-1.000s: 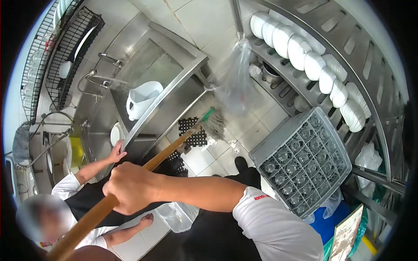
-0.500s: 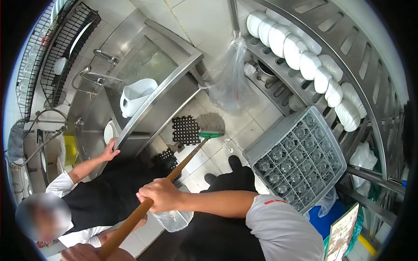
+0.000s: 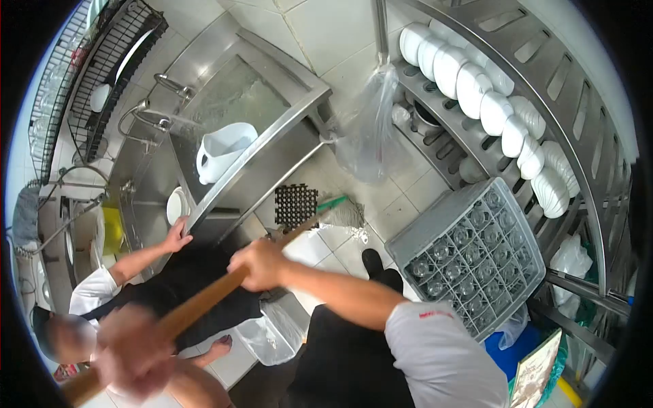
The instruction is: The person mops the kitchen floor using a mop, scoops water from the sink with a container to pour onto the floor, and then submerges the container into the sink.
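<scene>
My right hand (image 3: 258,265) is closed round the wooden handle of a mop (image 3: 204,299), partway along it. Lower left, my left hand (image 3: 132,347), smeared by motion, is wrapped round the handle nearer its upper end. The handle slants across the view down to a green clamp and a grey string mop head (image 3: 345,214). That head rests on the wet tiled floor (image 3: 326,251), just right of a black perforated mat (image 3: 296,206). Whitish suds or water show on the tiles below it.
A co-worker (image 3: 197,285) stands at left, one hand on the steel sink (image 3: 224,183) edge. In the sink is a white jug (image 3: 228,146). A grey rack of glasses (image 3: 469,258) stands at right, below shelves with white bowls (image 3: 469,88). A plastic bag (image 3: 371,129) hangs ahead.
The mop head has shifted slightly right and turned, and the handle lies flatter. My left hand has moved up in view with it. The co-worker's head has moved slightly.
</scene>
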Tool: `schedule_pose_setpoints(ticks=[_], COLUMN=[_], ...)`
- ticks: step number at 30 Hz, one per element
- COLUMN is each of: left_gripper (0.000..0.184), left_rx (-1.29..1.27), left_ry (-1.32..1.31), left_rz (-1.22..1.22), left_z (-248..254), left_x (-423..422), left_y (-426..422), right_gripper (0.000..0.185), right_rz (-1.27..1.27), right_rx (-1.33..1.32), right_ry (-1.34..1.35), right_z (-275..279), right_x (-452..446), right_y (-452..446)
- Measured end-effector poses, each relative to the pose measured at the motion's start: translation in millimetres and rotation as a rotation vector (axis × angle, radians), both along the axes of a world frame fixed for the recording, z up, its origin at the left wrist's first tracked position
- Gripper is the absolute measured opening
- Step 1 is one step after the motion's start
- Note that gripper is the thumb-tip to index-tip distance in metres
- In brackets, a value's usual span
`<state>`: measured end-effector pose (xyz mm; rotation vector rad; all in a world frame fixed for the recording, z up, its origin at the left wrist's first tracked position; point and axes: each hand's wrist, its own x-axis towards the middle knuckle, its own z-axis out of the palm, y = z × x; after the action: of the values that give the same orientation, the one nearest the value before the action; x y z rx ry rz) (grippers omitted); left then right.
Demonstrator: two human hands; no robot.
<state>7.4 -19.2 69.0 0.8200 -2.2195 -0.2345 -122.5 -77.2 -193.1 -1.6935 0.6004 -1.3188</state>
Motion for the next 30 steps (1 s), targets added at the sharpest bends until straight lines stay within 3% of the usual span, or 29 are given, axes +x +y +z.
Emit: schedule_pose_setpoints(ticks=[1, 2, 4, 5, 6, 7, 8, 9, 10, 12, 14, 16, 17, 18, 19, 20, 22, 24, 25, 26, 27, 29, 30], left_gripper=[0.052, 0.067, 0.065, 0.049, 0.039, 0.038, 0.031, 0.030, 0.030, 0.028, 0.027, 0.026, 0.026, 0.021, 0.020, 0.022, 0.033, 0.042, 0.048, 0.046, 0.043, 0.029, 0.029], left_rx=[-0.335, -0.831, -0.957, -0.537, -0.107, 0.340, 0.504, 0.444, 0.339, 0.271, 0.272, 0.342, 0.349, 0.491, 0.192, 0.146, 0.033, 0.280, 0.329, 0.342, 0.355, 0.310, 0.344], left_ry=[-0.253, -0.385, -0.148, 0.177, 0.492, 0.784, 0.785, 0.705, 0.597, 0.436, 0.481, 0.743, 0.855, 0.756, 0.561, 0.395, 0.093, -0.110, -0.211, -0.176, -0.140, 0.254, 0.406], left_rz=[0.113, 0.319, 0.395, 0.255, 0.106, -0.076, -0.178, -0.106, -0.083, -0.114, -0.144, -0.158, -0.168, -0.266, -0.011, -0.070, -0.217, -0.246, -0.257, -0.240, -0.223, -0.128, -0.099], left_z=[18.4, 4.5, -31.4, -55.5, -78.7, -88.6, -75.5, -54.7, -41.0, -22.0, -40.2, -78.6, -84.7, -85.2, -77.0, -57.1, -17.5, -36.9, -50.8, -50.9, -51.6, -59.3, -46.0], left_x=[13.4, 16.7, 18.3, -16.7, -54.3, -72.2, -55.4, -39.1, -24.8, -8.1, -33.3, -66.6, -71.3, -35.6, -0.5, 9.0, 27.8, 43.1, 47.0, 44.1, 41.2, -0.2, -10.5], left_y=[8.3, 15.0, 14.2, 11.2, 7.6, -1.7, -9.0, -1.0, 4.4, 26.4, 24.0, 11.1, 4.5, 1.6, 26.7, 24.8, 19.9, 31.5, 26.3, 21.3, 15.7, -2.4, 0.4], right_gripper=[0.016, 0.017, 0.017, 0.011, 0.009, 0.010, 0.011, 0.008, 0.008, 0.007, 0.020, 0.012, 0.013, 0.013, 0.008, 0.008, 0.011, 0.013, 0.016, 0.020, 0.015, 0.011, 0.010], right_rz=[0.044, 0.080, -0.083, -0.017, -0.054, -0.032, 0.006, 0.024, -0.010, 0.016, -0.066, -0.090, -0.035, 0.021, 0.111, 0.100, 0.036, -0.031, -0.086, -0.147, -0.225, -0.142, -0.048], right_rx=[0.045, 0.092, 0.051, 0.143, 0.139, 0.160, 0.180, 0.143, 0.034, 0.045, -0.033, 0.127, 0.096, 0.067, 0.117, 0.174, 0.048, -0.020, -0.002, 0.033, 0.047, 0.042, 0.098], right_ry=[0.029, 0.031, -0.183, -0.111, 0.255, 0.232, 0.228, 0.250, -0.015, -0.012, -0.201, 0.236, 0.241, 0.245, 0.276, 0.148, 0.016, -0.068, -0.078, -0.099, 0.155, 0.102, 0.046], right_z=[31.2, 45.2, 8.9, -52.9, -112.7, -104.7, -91.5, -49.8, -29.1, 35.9, 23.5, -128.8, -112.6, -94.4, -84.7, -43.4, 25.6, 34.2, -11.4, -73.0, -110.4, -89.2, -53.6], right_x=[-0.6, 1.3, 5.3, 3.2, -4.6, 1.9, 2.0, -2.8, 14.3, 6.8, 6.5, 9.7, 5.0, -0.5, 6.1, 8.9, 6.8, 4.8, 1.4, 4.2, 1.4, 1.2, 18.1], right_y=[11.8, 24.8, 33.4, 17.2, 13.2, 6.8, 3.6, 4.8, 17.5, 42.9, 54.3, 31.6, 22.5, 12.4, 11.8, 26.6, 47.4, 68.0, 51.3, 43.1, 43.6, 40.9, 72.2])
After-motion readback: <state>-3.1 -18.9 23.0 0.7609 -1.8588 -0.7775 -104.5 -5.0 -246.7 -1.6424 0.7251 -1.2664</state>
